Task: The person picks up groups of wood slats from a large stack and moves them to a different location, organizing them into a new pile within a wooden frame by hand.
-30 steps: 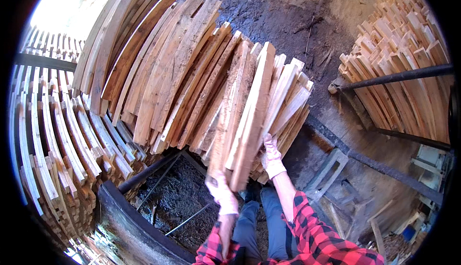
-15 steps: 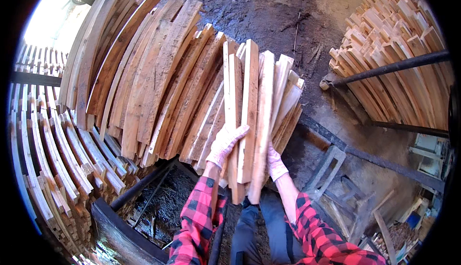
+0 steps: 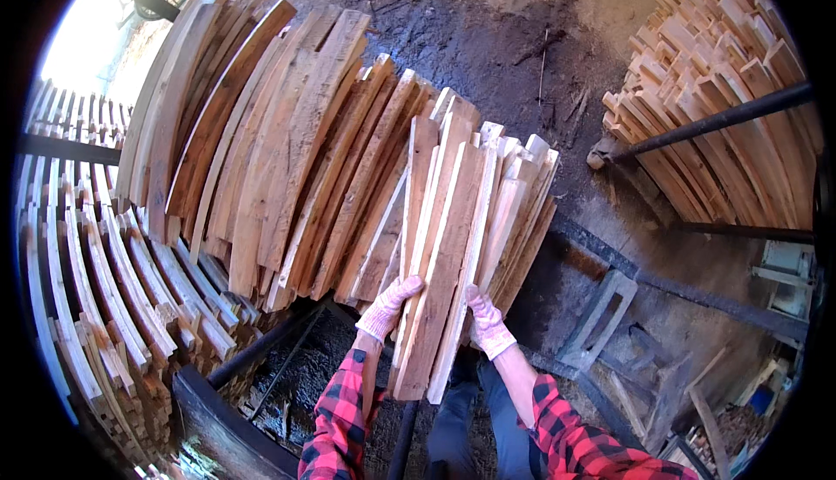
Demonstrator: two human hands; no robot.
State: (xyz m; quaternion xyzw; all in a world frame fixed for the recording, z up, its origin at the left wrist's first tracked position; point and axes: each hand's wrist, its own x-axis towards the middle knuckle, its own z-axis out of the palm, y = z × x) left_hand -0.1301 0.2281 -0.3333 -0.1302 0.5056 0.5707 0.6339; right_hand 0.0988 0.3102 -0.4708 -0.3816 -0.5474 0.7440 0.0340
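Observation:
A bundle of several wooden slats (image 3: 446, 271) is clasped between my two gloved hands, its near end over my legs. My left hand (image 3: 389, 308) closes on the bundle's left side, thumb over the front. On the right side my right hand (image 3: 489, 322) grips it, thumb up; the fingers behind the wood are hidden. Behind and to the left, a leaning row of rough boards (image 3: 270, 149) stands close to the bundle. More slats (image 3: 522, 236) lean just right of it; whether the held ones touch them I cannot tell.
Stacked curved slats (image 3: 100, 280) fill the left side. Another tall stack (image 3: 714, 145) stands at the right behind a dark metal bar (image 3: 723, 119). A metal frame (image 3: 601, 315) and loose wood scraps (image 3: 705, 419) lie lower right. Dark, wet-looking ground (image 3: 470, 36) stretches beyond.
The held slats have come together into a flatter, more even bundle, their far ends lower in view. My right hand shows more, with its thumb now on the bundle's side.

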